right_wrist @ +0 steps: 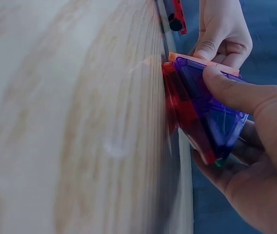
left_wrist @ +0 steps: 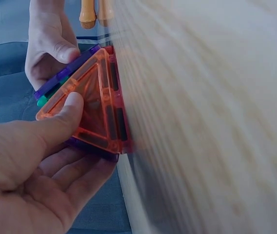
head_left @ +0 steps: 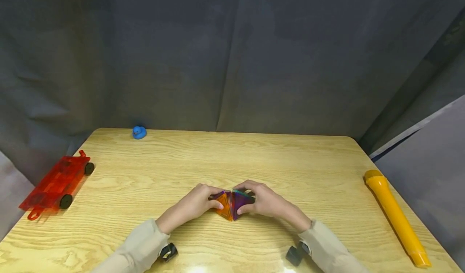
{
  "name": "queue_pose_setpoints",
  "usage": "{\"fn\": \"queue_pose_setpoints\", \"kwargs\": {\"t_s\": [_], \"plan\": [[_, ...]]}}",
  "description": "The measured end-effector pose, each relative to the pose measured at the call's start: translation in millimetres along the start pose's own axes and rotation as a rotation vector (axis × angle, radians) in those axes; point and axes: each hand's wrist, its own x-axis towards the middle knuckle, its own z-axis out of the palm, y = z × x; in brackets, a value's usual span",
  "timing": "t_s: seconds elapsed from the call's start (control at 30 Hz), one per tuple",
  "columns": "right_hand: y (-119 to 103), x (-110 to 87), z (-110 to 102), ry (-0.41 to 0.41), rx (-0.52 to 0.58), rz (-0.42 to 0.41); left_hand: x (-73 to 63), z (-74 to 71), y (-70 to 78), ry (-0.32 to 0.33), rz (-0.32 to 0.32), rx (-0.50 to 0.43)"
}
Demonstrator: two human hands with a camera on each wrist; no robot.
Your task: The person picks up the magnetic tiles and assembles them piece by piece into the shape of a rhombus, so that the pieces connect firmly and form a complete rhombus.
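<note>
In the middle of the table, both hands hold a small build of translucent triangular magnetic tiles. My left hand (head_left: 196,203) pinches it between thumb and fingers, the thumb lying on an orange triangular tile (head_left: 225,206). A purple tile shows on that hand's far side in the left wrist view. From the other side, my right hand (head_left: 268,200) pinches a purple triangular tile (head_left: 239,201) with its thumb, its fingers behind at a teal-edged tile (head_left: 240,192). The orange and purple tiles meet at a ridge facing me. Red tile pieces (right_wrist: 183,114) sit underneath, against the tabletop.
A red translucent wheeled car base (head_left: 58,182) stands at the table's left edge. The blue rubber duck (head_left: 139,132) sits at the back left. Along the right edge lies a yellow microphone-shaped tube (head_left: 397,218). Dark curtains (head_left: 232,55) hang behind the table (head_left: 290,156).
</note>
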Motion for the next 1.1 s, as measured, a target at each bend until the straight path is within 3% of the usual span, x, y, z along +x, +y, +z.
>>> {"fn": "queue_pose_setpoints", "kwargs": {"t_s": [0.33,0.83,1.1], "plan": [[-7.1,6.2,4.0,0.011,-0.019,-0.008,-0.6,2.0,2.1,-0.008,0.029,0.018],[-6.9,6.8,3.7,0.009,-0.004,-0.029,-1.1,2.7,4.1,-0.001,0.003,0.021],[-4.3,10.1,-0.4,0.019,-0.027,-0.015,6.8,3.3,2.3,0.017,0.0,0.018]]}}
